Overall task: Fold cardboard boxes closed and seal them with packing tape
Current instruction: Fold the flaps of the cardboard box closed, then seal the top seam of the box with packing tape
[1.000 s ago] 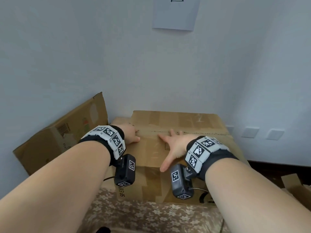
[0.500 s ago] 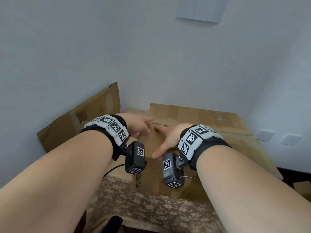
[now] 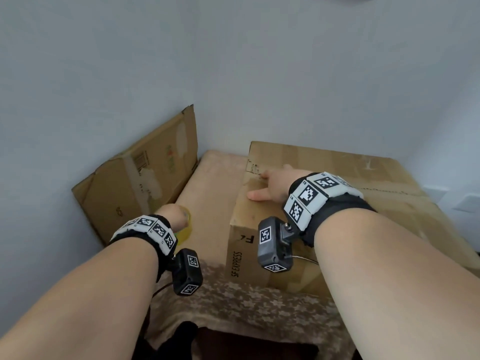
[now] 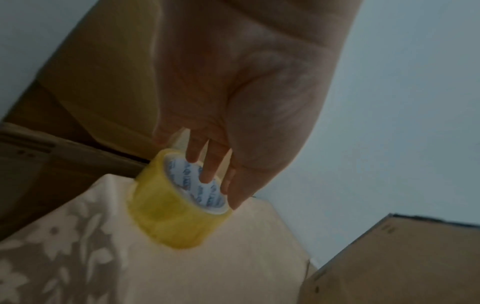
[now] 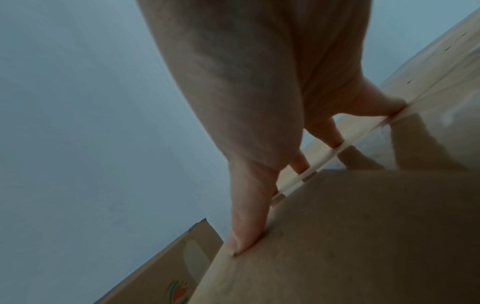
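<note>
Here, a floral-clothed table [image 3: 233, 302] stands against pale walls [image 3: 233, 61].

Left hand [image 4: 233, 86] hooks fingers [image 4: 209, 168] into the yellow tape roll [image 4: 176, 205] above the patterned cloth [image 4: 78, 257]

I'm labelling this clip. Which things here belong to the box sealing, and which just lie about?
In the job:
- cardboard box, right hand pressing its flaps
- tape roll, held by left hand

Lying about:
- flattened carton against the wall
- patterned cloth

Closed cardboard box [image 3: 337, 203], yellow tape roll [image 4: 176, 205]
</note>
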